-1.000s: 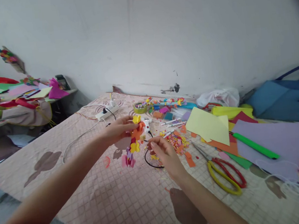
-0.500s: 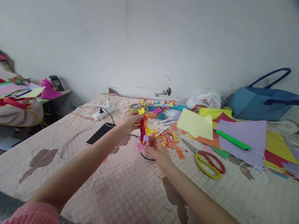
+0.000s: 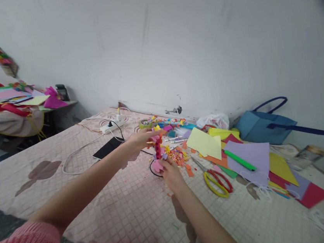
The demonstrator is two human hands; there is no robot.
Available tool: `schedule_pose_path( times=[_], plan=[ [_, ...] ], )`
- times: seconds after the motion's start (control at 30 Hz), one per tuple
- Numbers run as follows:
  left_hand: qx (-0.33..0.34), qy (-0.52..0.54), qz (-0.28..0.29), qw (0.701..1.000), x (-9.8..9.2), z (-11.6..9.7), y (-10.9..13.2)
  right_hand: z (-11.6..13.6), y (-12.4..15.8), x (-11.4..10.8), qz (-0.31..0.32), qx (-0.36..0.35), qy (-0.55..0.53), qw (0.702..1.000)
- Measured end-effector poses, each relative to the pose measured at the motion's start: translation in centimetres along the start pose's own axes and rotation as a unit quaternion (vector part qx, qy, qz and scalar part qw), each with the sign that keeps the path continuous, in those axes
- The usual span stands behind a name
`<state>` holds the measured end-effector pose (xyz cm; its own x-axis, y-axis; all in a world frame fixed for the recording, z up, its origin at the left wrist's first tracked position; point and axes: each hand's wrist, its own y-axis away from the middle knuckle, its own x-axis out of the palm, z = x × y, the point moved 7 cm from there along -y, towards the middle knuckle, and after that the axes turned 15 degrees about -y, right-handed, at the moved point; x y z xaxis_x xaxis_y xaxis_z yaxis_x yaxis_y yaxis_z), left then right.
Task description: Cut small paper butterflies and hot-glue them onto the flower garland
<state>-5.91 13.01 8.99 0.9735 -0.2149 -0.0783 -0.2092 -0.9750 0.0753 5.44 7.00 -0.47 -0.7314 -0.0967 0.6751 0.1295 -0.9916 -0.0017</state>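
Note:
My left hand (image 3: 141, 139) is closed on the upper end of a paper craft strip (image 3: 157, 150). This strip has a deep red middle, with small pink, yellow, orange and lilac paper pieces at its ends. At its lower end, the fingers of my right hand (image 3: 171, 171) pinch it near a pink piece. The strip stands roughly upright above the table, and my fingers cover part of it. Just behind it lies a heap of small paper scraps (image 3: 178, 155). Scissors (image 3: 215, 179) with yellow and red handles lie to the right of my right hand.
Coloured paper sheets (image 3: 249, 156) and a green cutter or pen-like tool (image 3: 239, 160) lie on the right. Behind them sits a blue bag (image 3: 263, 125). A black phone-like slab (image 3: 108, 148) and a white power strip (image 3: 112, 126) with cables are at left. A wall bounds the back.
The strip has turned between my hands, showing more of its red middle and a pink piece near the top. Both hands keep hold. The camera view has shifted slightly right.

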Motion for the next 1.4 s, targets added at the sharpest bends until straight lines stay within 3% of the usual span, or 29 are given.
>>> schedule_pose_path(
  times=[0.13, 0.3, 0.43, 0.63, 0.83, 1.2, 1.4],
  plan=[
    [0.015, -0.002, 0.005, 1.000, -1.1, 0.5, 1.5, 1.0, 0.3, 0.2, 0.018, 0.001, -0.034, 0.999],
    [0.021, -0.003, -0.021, 1.000, -1.6, 3.2, 2.4, 2.2, 0.7, 0.0, 0.028, -0.020, -0.045, 0.998],
    [0.016, -0.006, 0.005, 1.000, 0.1, 4.5, 2.7, 2.6, 0.8, -0.1, 0.036, -0.031, -0.042, 0.998],
    [0.041, 0.043, 0.083, 0.995, 3.4, 4.1, 2.5, 3.2, 0.8, -0.3, 0.036, -0.050, -0.036, 0.997],
    [0.047, 0.097, 0.112, 0.988, 5.0, 4.7, 2.2, 3.5, 0.7, -0.5, 0.030, -0.076, -0.029, 0.996],
    [0.064, 0.140, 0.145, 0.977, 4.0, 5.6, 0.9, 4.4, -0.1, -2.8, -0.009, -0.123, 0.005, 0.992],
    [0.049, 0.145, 0.170, 0.973, 4.1, 6.9, 0.6, 5.3, 0.0, -2.3, 0.009, -0.147, -0.011, 0.989]
  ],
)
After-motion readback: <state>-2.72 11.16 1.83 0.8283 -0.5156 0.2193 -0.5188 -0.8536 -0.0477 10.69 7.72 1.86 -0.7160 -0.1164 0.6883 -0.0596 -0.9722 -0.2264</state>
